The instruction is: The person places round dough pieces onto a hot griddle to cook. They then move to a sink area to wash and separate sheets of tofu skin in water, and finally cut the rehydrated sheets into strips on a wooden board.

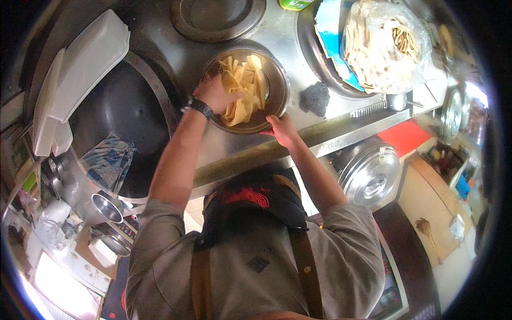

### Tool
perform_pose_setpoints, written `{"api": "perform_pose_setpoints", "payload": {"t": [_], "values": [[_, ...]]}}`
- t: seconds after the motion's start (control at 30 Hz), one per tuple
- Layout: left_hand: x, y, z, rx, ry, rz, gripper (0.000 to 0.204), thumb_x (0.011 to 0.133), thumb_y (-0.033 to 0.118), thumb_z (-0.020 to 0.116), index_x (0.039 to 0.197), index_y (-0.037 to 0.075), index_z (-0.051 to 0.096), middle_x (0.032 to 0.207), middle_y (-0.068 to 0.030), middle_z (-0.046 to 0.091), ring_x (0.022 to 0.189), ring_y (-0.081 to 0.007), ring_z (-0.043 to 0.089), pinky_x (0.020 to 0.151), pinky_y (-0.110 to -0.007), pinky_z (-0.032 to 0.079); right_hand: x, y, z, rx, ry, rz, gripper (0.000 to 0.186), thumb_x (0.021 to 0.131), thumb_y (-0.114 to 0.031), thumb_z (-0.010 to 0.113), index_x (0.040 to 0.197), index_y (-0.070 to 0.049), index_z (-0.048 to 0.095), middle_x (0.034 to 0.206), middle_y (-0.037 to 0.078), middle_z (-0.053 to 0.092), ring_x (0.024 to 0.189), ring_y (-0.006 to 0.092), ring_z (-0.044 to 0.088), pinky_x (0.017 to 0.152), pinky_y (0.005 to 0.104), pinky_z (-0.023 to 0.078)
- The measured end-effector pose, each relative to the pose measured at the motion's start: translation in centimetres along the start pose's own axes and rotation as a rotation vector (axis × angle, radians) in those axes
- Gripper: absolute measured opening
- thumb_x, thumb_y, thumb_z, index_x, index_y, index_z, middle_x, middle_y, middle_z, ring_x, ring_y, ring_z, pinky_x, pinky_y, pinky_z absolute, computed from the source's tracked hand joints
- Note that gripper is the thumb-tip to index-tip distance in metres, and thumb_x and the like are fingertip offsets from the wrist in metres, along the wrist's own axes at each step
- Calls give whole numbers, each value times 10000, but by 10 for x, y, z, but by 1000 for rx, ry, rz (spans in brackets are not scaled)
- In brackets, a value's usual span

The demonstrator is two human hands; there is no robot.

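My left hand (214, 94), with a dark watch at the wrist, reaches into a round metal bowl (275, 85) over a pile of pale yellow, flat food strips (244, 72). Its fingers curl into the strips, their tips partly hidden. My right hand (280, 128) grips the bowl's lower right rim, thumb uppermost. The bowl sits on a stainless steel counter (296, 120), with a dark scouring pad (314, 100) to its right.
An empty metal dish (217, 16) lies beyond the bowl. White trays (85, 69) rest over a dark wok (128, 106) with a cloth (106, 160). A bagged pile of pale pieces (381, 48) is upper right; a lidded pot (368, 176) stands below the counter's edge.
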State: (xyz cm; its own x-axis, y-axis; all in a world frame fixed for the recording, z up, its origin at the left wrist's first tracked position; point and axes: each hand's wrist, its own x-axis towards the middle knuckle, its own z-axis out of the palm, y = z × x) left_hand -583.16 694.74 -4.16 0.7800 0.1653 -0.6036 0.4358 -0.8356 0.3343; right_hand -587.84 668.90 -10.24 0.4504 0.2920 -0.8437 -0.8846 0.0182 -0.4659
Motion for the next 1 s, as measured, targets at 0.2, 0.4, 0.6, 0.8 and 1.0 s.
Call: {"api": "perform_pose_setpoints", "payload": {"t": [0.2, 0.4, 0.6, 0.8, 1.0], "values": [[130, -9, -154, -382, 311, 158, 579, 857, 532, 665, 1191, 89, 499, 1223, -137, 543, 973, -296, 617, 837, -431, 515, 19, -2, -5, 86, -37, 52, 348, 967, -85, 531, 1284, 20, 438, 1190, 192, 595, 970, 320, 670, 713, 452, 638], [240, -2, -229, -1838, 329, 277, 508, 857, 264, 771, 1281, 93, 548, 1248, -122, 569, 1041, -305, 593, 847, -415, 525, 11, -6, 1, 135, -3, 6, 352, 972, -90, 515, 1295, 34, 446, 1187, 191, 608, 996, 321, 669, 734, 457, 634], [248, 12, -189, -1890, 63, 147, 268, 859, 310, 768, 946, 98, 629, 882, -56, 629, 854, -249, 650, 677, -364, 524, 10, -12, 0, 115, -34, 23, 378, 982, -109, 505, 1320, 36, 416, 1221, 187, 591, 1015, 321, 665, 768, 463, 628], [257, 11, -220, -2055, 89, 496, 186, 919, 229, 697, 929, 63, 612, 914, -94, 623, 810, -250, 621, 685, -352, 526, 18, 4, -3, 84, 31, -19, 403, 969, -112, 514, 1318, 54, 396, 1219, 202, 580, 1017, 332, 660, 783, 469, 630], [211, 7, -212, -1747, -125, 99, 333, 904, 343, 710, 717, 114, 557, 780, -83, 637, 701, -240, 625, 600, -379, 543, 11, 0, 5, 77, 21, -2, 427, 961, -114, 479, 1338, 57, 371, 1242, 213, 561, 1054, 341, 644, 776, 472, 630]]}}
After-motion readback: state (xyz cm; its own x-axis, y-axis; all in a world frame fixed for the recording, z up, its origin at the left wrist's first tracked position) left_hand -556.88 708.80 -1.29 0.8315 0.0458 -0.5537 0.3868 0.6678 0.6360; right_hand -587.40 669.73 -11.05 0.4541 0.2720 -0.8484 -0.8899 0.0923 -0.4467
